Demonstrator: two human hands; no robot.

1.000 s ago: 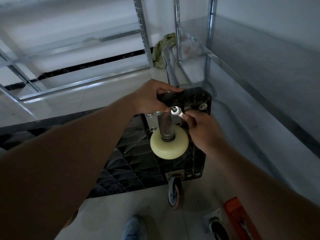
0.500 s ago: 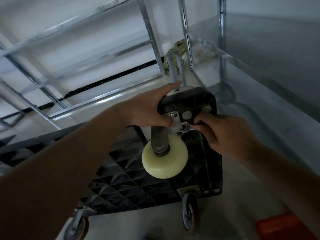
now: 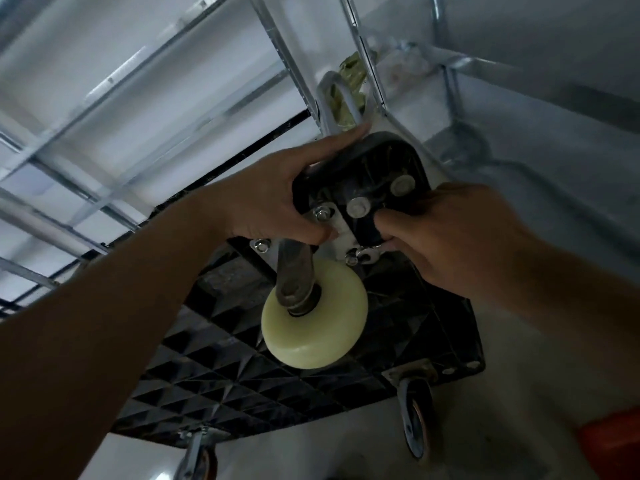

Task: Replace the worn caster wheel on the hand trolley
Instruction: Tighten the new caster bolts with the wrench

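The black hand trolley [image 3: 263,386] stands tipped up with its ribbed underside facing me. A cream caster wheel [image 3: 322,327] in a grey metal fork sits on a plate at the trolley's upper corner. My left hand [image 3: 280,199] grips that corner, thumb on the caster plate, fingers stretched over the top edge. My right hand [image 3: 453,233] pinches a small silver wrench [image 3: 369,253], whose head sits on a bolt at the plate's right side. Most of the wrench is hidden under my fingers.
Two older casters with dark wheels hang at the trolley's lower edge, one at the right [image 3: 417,417] and one at the bottom [image 3: 199,459]. Metal shelving frames [image 3: 277,46] stand behind and to the right. An orange object [image 3: 613,445] lies at the lower right.
The view has tilted and closed in on the trolley corner. My right hand with the wrench has moved from the plate's upper bolt down to the right-hand bolt. My left fingers stretched over the top edge.
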